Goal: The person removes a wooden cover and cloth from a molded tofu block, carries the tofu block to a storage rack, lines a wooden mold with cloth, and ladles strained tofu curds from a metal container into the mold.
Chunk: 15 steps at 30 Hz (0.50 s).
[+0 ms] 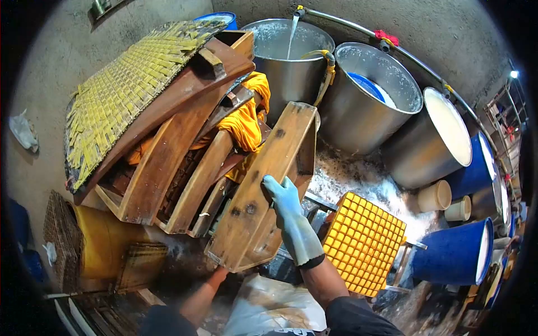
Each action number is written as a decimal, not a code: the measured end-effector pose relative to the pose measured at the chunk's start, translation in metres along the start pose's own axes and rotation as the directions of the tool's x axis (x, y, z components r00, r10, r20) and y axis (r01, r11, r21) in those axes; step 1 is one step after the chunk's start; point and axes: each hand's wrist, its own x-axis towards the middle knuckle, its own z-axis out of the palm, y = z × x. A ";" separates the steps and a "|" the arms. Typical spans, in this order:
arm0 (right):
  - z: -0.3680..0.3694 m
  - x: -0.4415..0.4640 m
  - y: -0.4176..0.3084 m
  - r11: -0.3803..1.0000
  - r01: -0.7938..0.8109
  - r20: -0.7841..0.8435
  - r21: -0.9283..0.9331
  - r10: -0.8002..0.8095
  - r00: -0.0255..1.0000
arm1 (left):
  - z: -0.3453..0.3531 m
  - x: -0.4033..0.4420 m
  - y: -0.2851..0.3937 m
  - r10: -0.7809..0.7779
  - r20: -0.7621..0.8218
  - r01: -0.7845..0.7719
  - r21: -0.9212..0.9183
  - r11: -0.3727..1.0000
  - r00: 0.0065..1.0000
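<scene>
A wooden box frame (pixel 269 168) is tilted up in front of me, its long plank side facing me and dark knots on it. My right hand (pixel 286 204), in a pale blue-grey glove, grips the frame's upper long edge, thumb on the plank face. Below the frame's lower end is my left hand (pixel 220 273); its fingers are hidden behind the wood, and it appears to support that corner. To the right, a yellow slab (pixel 364 243) cut into a grid of small squares rests on a metal-railed stand. Orange cloth (pixel 241 126) lies behind the frame.
At left, more wooden frames (pixel 162 168) are stacked under a woven yellow mat (pixel 134 89). Steel vats (pixel 358 112) line the back wall, water pouring into one. Blue drums (pixel 451 252) and small tan buckets (pixel 434 196) stand right. White foam covers the wet floor (pixel 364 173).
</scene>
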 end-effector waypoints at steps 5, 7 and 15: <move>0.008 -0.010 -0.011 0.988 -0.094 0.034 -0.123 0.099 0.995 | -0.001 -0.011 -0.017 0.004 -0.224 -0.049 -0.197 0.979 0.975; -0.020 -0.016 0.009 0.991 -0.095 0.165 -0.091 0.109 0.980 | 0.014 -0.008 -0.016 0.032 -0.317 -0.109 -0.228 0.968 0.948; -0.307 -0.123 0.089 0.879 -0.166 -0.192 -0.448 0.087 0.978 | 0.086 -0.023 -0.011 0.195 -0.593 -0.251 -0.012 0.968 0.782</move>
